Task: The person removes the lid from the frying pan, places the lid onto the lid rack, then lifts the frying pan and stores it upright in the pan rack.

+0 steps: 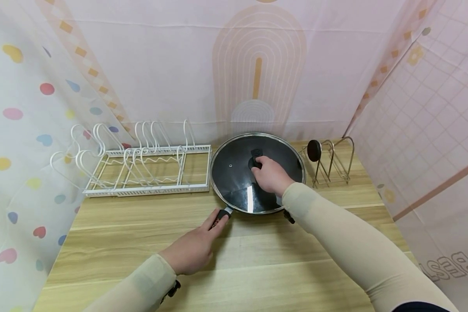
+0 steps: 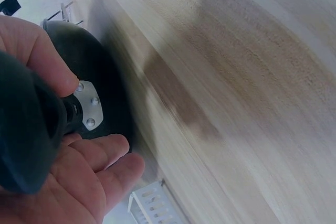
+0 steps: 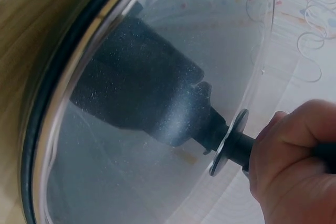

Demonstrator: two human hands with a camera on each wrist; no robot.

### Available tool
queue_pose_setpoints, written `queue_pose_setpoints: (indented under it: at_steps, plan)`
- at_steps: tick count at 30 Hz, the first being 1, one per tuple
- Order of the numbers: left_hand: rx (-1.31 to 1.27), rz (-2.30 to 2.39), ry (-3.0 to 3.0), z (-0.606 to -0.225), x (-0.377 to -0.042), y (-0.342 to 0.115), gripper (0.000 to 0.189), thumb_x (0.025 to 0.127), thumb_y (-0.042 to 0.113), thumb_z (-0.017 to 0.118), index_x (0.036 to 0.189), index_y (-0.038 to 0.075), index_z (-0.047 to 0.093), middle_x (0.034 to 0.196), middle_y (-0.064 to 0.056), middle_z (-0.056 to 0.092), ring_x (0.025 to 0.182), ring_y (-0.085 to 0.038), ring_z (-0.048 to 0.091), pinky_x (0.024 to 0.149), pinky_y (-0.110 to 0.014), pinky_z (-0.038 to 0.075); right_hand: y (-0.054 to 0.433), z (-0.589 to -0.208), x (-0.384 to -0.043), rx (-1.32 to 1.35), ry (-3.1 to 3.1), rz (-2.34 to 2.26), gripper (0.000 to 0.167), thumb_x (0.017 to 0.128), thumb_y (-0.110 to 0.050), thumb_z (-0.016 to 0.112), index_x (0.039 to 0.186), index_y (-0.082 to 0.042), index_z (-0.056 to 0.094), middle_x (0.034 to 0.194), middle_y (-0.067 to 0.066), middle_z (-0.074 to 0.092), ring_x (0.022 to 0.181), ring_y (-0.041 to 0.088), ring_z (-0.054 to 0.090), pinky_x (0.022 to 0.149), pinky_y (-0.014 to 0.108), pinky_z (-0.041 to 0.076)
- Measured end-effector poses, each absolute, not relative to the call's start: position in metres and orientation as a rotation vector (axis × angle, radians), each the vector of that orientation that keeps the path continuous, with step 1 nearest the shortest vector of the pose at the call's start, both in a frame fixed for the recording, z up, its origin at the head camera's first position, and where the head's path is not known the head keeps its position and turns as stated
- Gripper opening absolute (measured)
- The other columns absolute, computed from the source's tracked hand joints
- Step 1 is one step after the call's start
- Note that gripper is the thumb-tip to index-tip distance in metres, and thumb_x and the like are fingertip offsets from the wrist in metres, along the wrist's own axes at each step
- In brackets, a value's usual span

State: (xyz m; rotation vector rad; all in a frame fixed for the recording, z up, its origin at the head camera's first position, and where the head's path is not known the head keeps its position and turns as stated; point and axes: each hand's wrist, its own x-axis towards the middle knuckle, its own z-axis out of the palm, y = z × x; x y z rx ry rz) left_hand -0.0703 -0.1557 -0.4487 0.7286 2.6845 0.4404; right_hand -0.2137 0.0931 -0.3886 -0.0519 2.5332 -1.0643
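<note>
A black wok (image 2: 84, 51) with a glass lid (image 1: 230, 186) over it stands at the back middle of the wooden table. My left hand (image 1: 193, 249) grips the wok's long black handle (image 1: 220, 216), close to the riveted metal bracket (image 2: 93, 103) seen in the left wrist view. My right hand (image 1: 271, 175) holds the black lid knob (image 1: 256, 153), its fingers curled round it. Through the glass in the right wrist view, the lid's rim follows the wok's rim; whether it sits fully down I cannot tell. A short black handle (image 1: 289, 216) shows below my right sleeve.
To the wok's left, a white rack (image 1: 152, 190) with several looped dividers lies against the back. At right stands a metal wire rack (image 1: 352, 149) with a black oval piece (image 1: 314, 150) at its near-left loop. Patterned cloth walls (image 1: 156, 65) enclose the table (image 1: 257, 268).
</note>
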Motion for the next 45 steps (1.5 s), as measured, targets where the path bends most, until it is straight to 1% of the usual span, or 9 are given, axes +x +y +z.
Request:
queue_pose_setpoints:
  at_steps: [2,4,7,15,22,26,30,39,45]
  plan:
    - [0.735,0.433,2.692,-0.449,-0.07,-0.156,0.092,0.087,0.0,0.061,0.17,0.016,0.022,0.174,-0.026,0.014,0.107,-0.03,0.07,0.071,-0.029,0.057,0.093,-0.388,-0.214,-0.015,2.448,-1.19,0.057,0.112,-0.027,0.05,0.165,-0.013,0.033,0.156,0.021,0.049,0.103,0.029,0.068,0.084,0.042,0.062]
    - [0.743,0.435,2.697,-0.449,-0.07,-0.157,0.092,0.087,0.0,0.061,0.169,0.015,0.022,0.174,-0.027,0.015,0.119,-0.033,0.068,0.078,-0.032,0.06,0.095,-0.388,-0.214,0.031,2.32,-1.351,0.059,0.111,-0.022,0.052,0.165,-0.013,0.031,0.148,0.022,0.051,0.078,0.023,0.063,0.067,0.035,0.06]
    - [0.746,0.427,2.703,-0.449,-0.07,-0.157,0.093,0.087,0.0,0.061,0.169,0.015,0.021,0.173,-0.028,0.016,0.134,-0.038,0.06,0.089,-0.038,0.061,0.097,-0.389,-0.217,0.088,2.125,-1.565,0.061,0.109,-0.014,0.055,0.165,-0.012,0.03,0.143,0.023,0.05,0.065,0.015,0.057,0.059,0.028,0.057]
    - [0.744,0.424,2.697,-0.451,-0.071,-0.158,0.094,0.087,0.001,0.063,0.17,0.015,0.02,0.173,-0.029,0.014,0.141,-0.043,0.053,0.101,-0.043,0.059,0.099,-0.391,-0.222,0.246,1.882,-1.787,0.078,0.104,-0.007,0.061,0.165,-0.007,0.013,0.135,0.023,0.056,0.062,0.01,0.057,0.056,0.023,0.054]
    - [0.746,0.424,2.696,-0.452,-0.071,-0.159,0.094,0.087,0.001,0.063,0.17,0.014,0.02,0.173,-0.029,0.013,0.143,-0.042,0.051,0.1,-0.043,0.059,0.106,-0.391,-0.222,0.306,1.573,-1.909,0.041,0.108,-0.009,0.058,0.143,0.008,0.049,0.106,0.007,0.068,0.061,0.004,0.059,0.059,0.016,0.053]
    - [0.742,0.429,2.689,-0.451,-0.071,-0.159,0.094,0.087,0.001,0.063,0.17,0.014,0.02,0.173,-0.029,0.013,0.145,-0.042,0.048,0.104,-0.044,0.057,0.106,-0.392,-0.222,0.294,1.519,-1.919,0.041,0.11,-0.012,0.053,0.145,0.008,0.044,0.089,0.0,0.067,0.057,0.003,0.054,0.056,0.015,0.05]
    - [0.755,0.423,2.69,-0.45,-0.07,-0.158,0.093,0.088,0.0,0.063,0.169,0.013,0.02,0.173,-0.029,0.014,0.146,-0.043,0.047,0.11,-0.047,0.053,0.104,-0.391,-0.222,0.335,1.558,-1.92,0.041,0.111,-0.012,0.051,0.146,0.003,0.035,0.083,-0.001,0.065,0.057,0.005,0.053,0.054,0.016,0.048]
    - [0.785,0.41,2.69,-0.448,-0.068,-0.156,0.093,0.088,0.0,0.064,0.169,0.011,0.021,0.172,-0.031,0.016,0.144,-0.044,0.049,0.113,-0.049,0.05,0.105,-0.39,-0.219,0.375,1.626,-1.922,0.021,0.111,-0.011,0.049,0.127,-0.005,0.037,0.073,-0.002,0.06,0.056,0.007,0.049,0.053,0.018,0.046]
    - [0.808,0.413,2.702,-0.448,-0.068,-0.156,0.093,0.086,0.001,0.065,0.168,0.009,0.023,0.171,-0.032,0.018,0.141,-0.044,0.052,0.111,-0.048,0.052,0.106,-0.385,-0.219,0.336,1.67,-1.91,0.029,0.112,-0.012,0.046,0.137,-0.002,0.036,0.073,-0.002,0.059,0.057,0.007,0.048,0.054,0.019,0.046]
